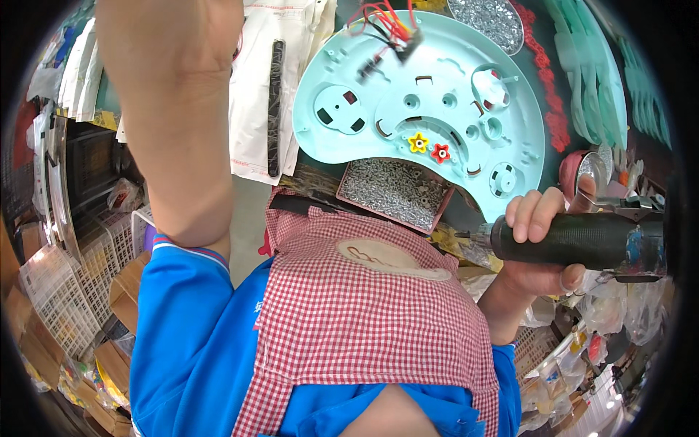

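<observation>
Near the turquoise shell (397, 95), the right hand (535, 222) grips a screwdriver (604, 237)

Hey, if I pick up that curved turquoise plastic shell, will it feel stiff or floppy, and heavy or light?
The turquoise plastic shell should stay stiff, given the raised posts molded into it. It's probably light for its size, looking open and thin-walled. The red and black wires at its far edge look thin and may flop about.
</observation>
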{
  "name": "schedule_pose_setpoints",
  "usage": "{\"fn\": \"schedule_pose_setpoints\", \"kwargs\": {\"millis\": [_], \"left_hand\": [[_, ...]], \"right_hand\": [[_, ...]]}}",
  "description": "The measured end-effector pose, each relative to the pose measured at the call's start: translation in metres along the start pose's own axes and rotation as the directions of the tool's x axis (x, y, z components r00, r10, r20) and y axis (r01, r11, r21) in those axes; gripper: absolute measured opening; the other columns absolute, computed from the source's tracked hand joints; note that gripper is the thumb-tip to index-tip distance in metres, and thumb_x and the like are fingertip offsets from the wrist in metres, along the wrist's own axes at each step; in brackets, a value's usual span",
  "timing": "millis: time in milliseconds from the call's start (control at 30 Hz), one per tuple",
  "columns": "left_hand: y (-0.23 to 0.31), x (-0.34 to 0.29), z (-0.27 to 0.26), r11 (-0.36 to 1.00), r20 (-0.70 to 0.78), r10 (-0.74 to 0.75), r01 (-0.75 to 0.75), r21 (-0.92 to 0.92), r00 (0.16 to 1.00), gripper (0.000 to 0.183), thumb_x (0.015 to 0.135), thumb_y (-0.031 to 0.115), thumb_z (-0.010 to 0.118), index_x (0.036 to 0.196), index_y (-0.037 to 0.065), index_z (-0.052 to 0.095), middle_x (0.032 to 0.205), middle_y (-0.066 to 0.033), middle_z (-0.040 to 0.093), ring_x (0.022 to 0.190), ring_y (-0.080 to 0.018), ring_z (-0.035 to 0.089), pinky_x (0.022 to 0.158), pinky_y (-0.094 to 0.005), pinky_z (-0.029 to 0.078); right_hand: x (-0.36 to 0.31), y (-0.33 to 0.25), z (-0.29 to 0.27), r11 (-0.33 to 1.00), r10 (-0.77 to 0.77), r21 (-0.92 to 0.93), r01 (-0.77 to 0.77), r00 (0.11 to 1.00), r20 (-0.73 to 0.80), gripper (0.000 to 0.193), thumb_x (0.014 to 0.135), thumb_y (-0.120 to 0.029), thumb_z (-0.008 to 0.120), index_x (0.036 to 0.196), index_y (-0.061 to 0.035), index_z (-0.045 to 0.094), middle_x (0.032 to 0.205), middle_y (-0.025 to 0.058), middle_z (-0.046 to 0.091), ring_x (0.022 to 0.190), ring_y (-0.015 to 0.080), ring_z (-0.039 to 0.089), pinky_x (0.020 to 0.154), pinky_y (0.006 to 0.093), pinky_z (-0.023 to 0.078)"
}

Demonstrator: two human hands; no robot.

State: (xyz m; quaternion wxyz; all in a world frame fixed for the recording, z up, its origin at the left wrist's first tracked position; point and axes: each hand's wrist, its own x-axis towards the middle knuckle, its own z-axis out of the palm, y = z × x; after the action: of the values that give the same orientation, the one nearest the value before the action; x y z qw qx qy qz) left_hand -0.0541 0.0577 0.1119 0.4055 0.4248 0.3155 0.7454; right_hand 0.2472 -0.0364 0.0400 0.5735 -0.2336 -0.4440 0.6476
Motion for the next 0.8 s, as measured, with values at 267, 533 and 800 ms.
{"fn": "schedule_pose_setpoints", "kwargs": {"millis": [267,533,800], "left_hand": [[-0.062,-0.072,-0.036,0.631,0.069,-0.129,0.028,0.775,0.989,0.017,0.091,0.012,0.063,0.105,0.006,0.07,0.087,-0.0085,0.072,0.074,-0.0152,0.066,0.068,-0.0278,0.051],[-0.088,-0.126,-0.016,0.763,0.444,-0.264,-0.096,0.639,0.856,0.013,0.087,-0.003,0.058,0.097,0.001,0.065,0.085,-0.0101,0.067,0.077,-0.0232,0.065,0.068,-0.032,0.05],[-0.082,-0.151,-0.021,0.679,0.739,-0.22,-0.444,0.585,0.637,0.019,0.066,0.009,0.071,0.085,0.009,0.069,0.082,-0.0001,0.062,0.074,-0.0182,0.056,0.065,-0.0316,0.047]], "right_hand": [[-0.02,0.055,0.015,0.994,-0.012,-0.111,-0.01,0.98,-0.197,0.092,0.076,-0.045,0.079,0.143,-0.0065,0.029,0.08,0.0078,0.055,0.073,0.0196,0.056,0.072,0.0359,0.048],[-0.026,0.078,0.024,0.921,-0.032,-0.386,-0.042,0.982,-0.185,0.093,0.077,-0.062,0.071,0.14,-0.0088,0.028,0.08,0.0071,0.055,0.071,0.0192,0.054,0.071,0.0375,0.046],[-0.009,0.048,0.022,0.98,-0.195,-0.048,0.193,0.979,-0.049,0.101,0.075,-0.069,0.068,0.148,-0.018,0.021,0.084,0.0059,0.057,0.073,0.0193,0.057,0.073,0.0379,0.047]]}}
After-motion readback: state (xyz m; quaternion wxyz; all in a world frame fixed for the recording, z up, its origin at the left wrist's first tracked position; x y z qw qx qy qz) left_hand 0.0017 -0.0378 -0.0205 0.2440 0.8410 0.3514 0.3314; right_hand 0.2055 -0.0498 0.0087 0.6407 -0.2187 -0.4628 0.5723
